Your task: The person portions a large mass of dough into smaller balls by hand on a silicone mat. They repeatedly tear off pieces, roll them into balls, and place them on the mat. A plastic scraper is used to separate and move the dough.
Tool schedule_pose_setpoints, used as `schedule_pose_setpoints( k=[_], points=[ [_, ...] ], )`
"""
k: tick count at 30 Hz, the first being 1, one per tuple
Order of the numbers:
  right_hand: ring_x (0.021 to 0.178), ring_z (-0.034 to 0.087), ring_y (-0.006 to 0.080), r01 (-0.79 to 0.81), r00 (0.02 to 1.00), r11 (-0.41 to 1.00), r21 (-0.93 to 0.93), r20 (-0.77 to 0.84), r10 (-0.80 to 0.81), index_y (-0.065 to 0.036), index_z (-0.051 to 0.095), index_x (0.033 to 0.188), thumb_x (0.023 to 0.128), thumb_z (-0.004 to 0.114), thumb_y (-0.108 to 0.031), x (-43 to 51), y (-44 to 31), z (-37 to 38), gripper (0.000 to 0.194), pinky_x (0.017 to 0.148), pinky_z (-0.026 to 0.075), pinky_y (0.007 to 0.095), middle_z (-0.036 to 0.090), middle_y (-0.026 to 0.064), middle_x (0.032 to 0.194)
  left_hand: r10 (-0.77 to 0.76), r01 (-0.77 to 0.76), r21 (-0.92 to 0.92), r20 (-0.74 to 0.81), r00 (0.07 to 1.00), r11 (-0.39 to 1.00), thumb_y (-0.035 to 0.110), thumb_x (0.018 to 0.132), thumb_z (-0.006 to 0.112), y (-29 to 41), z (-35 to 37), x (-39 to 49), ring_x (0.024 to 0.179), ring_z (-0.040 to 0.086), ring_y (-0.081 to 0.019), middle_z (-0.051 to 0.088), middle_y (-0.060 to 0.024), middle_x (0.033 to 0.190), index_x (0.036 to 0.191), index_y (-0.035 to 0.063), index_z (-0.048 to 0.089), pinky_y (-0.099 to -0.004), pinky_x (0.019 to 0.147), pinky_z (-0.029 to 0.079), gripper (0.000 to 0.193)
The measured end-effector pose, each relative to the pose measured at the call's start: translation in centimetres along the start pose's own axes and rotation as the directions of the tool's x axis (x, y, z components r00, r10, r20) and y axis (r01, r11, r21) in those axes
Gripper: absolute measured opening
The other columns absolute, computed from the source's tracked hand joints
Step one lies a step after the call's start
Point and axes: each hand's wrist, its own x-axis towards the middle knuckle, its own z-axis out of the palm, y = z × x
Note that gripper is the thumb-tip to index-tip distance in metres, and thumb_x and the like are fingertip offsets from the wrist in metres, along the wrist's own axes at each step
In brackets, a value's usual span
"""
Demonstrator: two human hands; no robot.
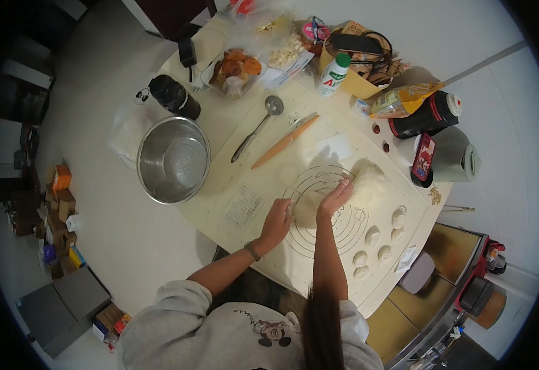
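Observation:
A rounded piece of pale dough lies on the printed circles of a cream kneading mat. My left hand holds its left edge, the fingers curled against it. From the other side my right hand cups the dough, its fingertips close to a larger dough mound; whether they touch the mound I cannot tell. Several small dough pieces sit on the mat to the right. Beyond my hands are a wooden rolling pin, a slotted ladle and a flat white sheet or scraper.
A steel bowl stands left, near a black bottle. At the back are a food tray, a green-capped bottle and a yellow basket. A black thermos and a phone stand right.

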Motion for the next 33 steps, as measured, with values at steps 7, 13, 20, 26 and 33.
schedule_pose_setpoints(
  k=[7,13,20,26,33],
  points=[
    [0.113,0.045,0.0321,0.201,0.930,0.842,-0.500,0.368,-0.003,-0.005,0.052,0.125,0.096,0.044,-0.028,-2.0,-0.8,0.3,0.038,0.096,0.032,0.0474,0.052,0.0156,0.116,-0.050,0.050,0.015,-0.006,0.999,0.999,0.000,0.089,0.050,0.1,0.7,-1.0,0.093,0.056,-0.0228,0.051,-0.0120,0.110,0.119,0.0027,0.050,-0.0325,0.078,0.048,0.030],
    [0.105,0.053,0.0332,-0.137,0.990,0.989,0.047,-0.009,0.138,-0.010,0.056,0.121,0.100,0.036,-0.034,1.3,-0.4,1.0,0.038,0.091,0.038,0.0444,0.060,0.0124,0.106,-0.020,0.018,-0.068,-0.025,1.000,0.998,0.004,0.092,0.052,0.5,0.0,-1.1,0.093,0.057,-0.0230,0.053,-0.0123,0.109,0.119,0.0021,0.051,-0.0318,0.077,0.047,0.027],
    [0.100,0.054,0.0333,0.257,0.960,0.896,-0.363,0.203,-0.193,-0.009,0.060,0.115,0.099,0.038,-0.034,1.1,0.2,4.1,0.037,0.085,0.040,0.0433,0.060,0.0145,0.103,-0.019,0.023,-0.140,0.031,0.999,0.990,0.003,0.092,0.052,1.0,0.2,-2.2,0.091,0.058,-0.0266,0.052,-0.0141,0.111,0.120,0.0018,0.047,-0.0338,0.075,0.050,0.028],
    [0.099,0.050,0.0247,-0.177,0.982,0.931,0.320,-0.008,0.189,0.000,0.056,0.115,0.098,0.037,-0.028,2.2,0.1,-1.1,0.038,0.090,0.039,0.0397,0.054,0.0123,0.106,-0.025,0.022,-0.157,-0.017,1.000,0.987,0.005,0.093,0.052,0.8,-0.5,-3.0,0.091,0.059,-0.0239,0.054,-0.0123,0.108,0.117,0.0014,0.051,-0.0325,0.077,0.049,0.024],
    [0.098,0.049,0.0230,0.016,0.998,0.997,0.075,-0.062,-0.011,0.002,0.056,0.110,0.097,0.041,-0.026,-0.8,0.5,-1.2,0.035,0.089,0.038,0.0361,0.055,0.0098,0.103,-0.094,0.080,-0.298,-0.033,0.995,0.951,0.008,0.094,0.053,0.0,1.5,-2.6,0.086,0.060,-0.0237,0.056,-0.0113,0.105,0.115,0.0009,0.052,-0.0315,0.073,0.049,0.023]
  ],
)
